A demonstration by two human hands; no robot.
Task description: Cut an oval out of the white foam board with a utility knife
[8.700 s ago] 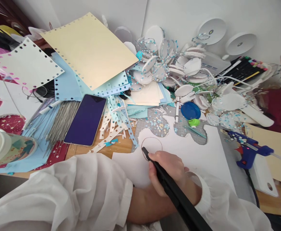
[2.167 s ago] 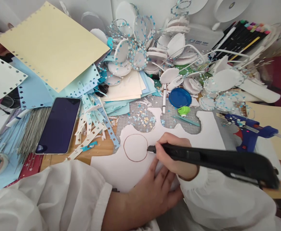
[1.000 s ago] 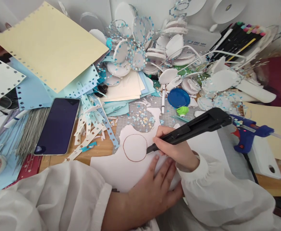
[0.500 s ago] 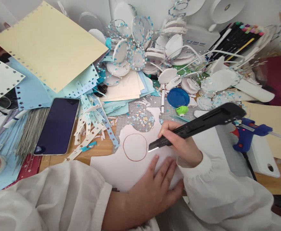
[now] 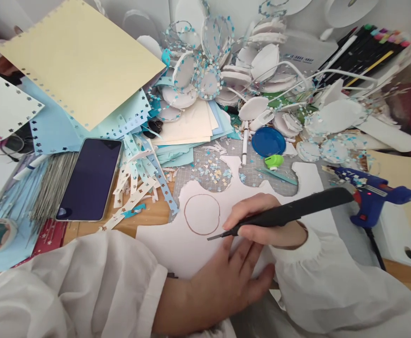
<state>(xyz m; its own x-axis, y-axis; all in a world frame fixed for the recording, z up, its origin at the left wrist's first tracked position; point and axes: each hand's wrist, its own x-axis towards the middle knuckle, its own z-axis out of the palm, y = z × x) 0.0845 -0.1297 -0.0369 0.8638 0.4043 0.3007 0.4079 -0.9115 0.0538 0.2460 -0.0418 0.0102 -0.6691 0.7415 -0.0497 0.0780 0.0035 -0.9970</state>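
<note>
A white foam board (image 5: 170, 249) with curved bites cut from its far edge lies in front of me. On it a brown circle outline (image 5: 202, 195) is drawn. My right hand (image 5: 258, 218) grips a black utility knife (image 5: 293, 206), its blade pointing left just below the circle's lower right edge; whether the tip touches the board I cannot tell. My left hand (image 5: 222, 281) lies flat on the board with the fingers spread, holding nothing. Its fingertips are partly hidden under the right hand and knife.
A phone (image 5: 90, 180) lies at the left beside paper strips (image 5: 135, 183). At the right sits a blue glue gun (image 5: 370, 197) on a white stand. Behind the board are a blue lid (image 5: 268, 142), a white pen (image 5: 245, 143) and piled white foam discs (image 5: 252, 108).
The knife has moved down and left from the circle's right side to below it, and turned. The left hand stays pressed on the board. The view has shifted slightly.
</note>
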